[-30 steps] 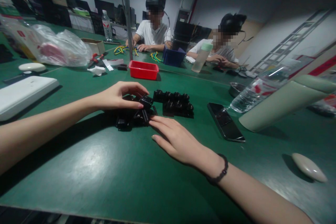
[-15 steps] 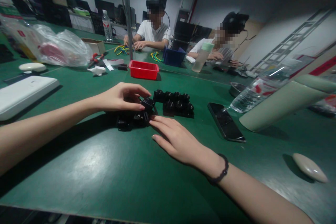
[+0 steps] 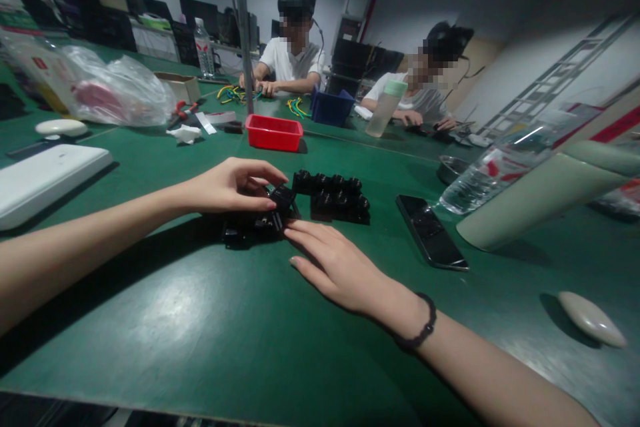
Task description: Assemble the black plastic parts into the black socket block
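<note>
The left hand (image 3: pixel 227 185) had a small black part (image 3: pixel 283 197) pinched between thumb and fingers, above the near edge of the black pieces (image 3: pixel 240 233) on the green table (image 3: pixel 200 347). The right hand (image 3: pixel 340 267) lay low with its fingers stretched out, gripping nothing that showed, its fingertips against the right side of that cluster. Whether the held part was joined to the pieces below could not be told; the dark surfaces ran together and the left fingers covered some of them. Working well there seemed to call for a light pinch, so the part could be turned without slipping, while the right fingertips braced the cluster against sliding. Pressing sideways would probably have skewed the pieces; a straight, slow push or lift looked safer. The knobbed black rows (image 3: pixel 331 192) stood just beyond, near enough that a careless knuckle might have nudged them.
</note>
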Demonstrator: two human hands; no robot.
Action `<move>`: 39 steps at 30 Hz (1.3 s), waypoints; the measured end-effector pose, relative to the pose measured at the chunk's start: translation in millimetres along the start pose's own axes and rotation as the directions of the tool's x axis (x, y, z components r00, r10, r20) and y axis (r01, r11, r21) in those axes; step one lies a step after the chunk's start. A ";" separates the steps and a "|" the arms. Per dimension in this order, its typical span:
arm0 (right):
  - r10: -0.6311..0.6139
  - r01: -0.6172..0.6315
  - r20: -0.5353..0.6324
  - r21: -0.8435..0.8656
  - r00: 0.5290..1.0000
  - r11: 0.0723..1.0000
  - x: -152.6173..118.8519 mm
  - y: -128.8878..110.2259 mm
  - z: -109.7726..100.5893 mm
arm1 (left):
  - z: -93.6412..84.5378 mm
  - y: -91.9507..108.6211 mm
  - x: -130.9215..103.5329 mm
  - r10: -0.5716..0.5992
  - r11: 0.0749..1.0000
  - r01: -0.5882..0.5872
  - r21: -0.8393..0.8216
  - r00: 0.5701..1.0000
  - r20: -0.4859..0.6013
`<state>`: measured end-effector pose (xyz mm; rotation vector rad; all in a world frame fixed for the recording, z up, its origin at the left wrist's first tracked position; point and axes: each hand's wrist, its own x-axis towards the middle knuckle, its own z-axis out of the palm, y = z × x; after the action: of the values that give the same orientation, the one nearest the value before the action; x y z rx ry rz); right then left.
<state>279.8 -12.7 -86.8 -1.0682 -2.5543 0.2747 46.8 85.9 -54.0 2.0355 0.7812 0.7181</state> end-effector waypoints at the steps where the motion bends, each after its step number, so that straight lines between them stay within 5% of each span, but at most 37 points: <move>1: 0.000 0.000 0.002 0.001 1.000 1.000 0.0 0.1 0.1 | 0.0 -0.3 0.1 -0.007 1.000 0.007 -0.007 1.000 0.003; 39: 0.048 -0.047 0.031 -0.040 0.998 0.998 -0.4 -0.5 0.9 | 0.2 -4.9 -1.0 0.035 0.999 -0.033 -0.036 0.997 0.068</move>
<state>279.4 -13.4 -87.6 -1.1495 -2.5749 0.2573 45.0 87.4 -58.4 2.0350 0.6915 0.6730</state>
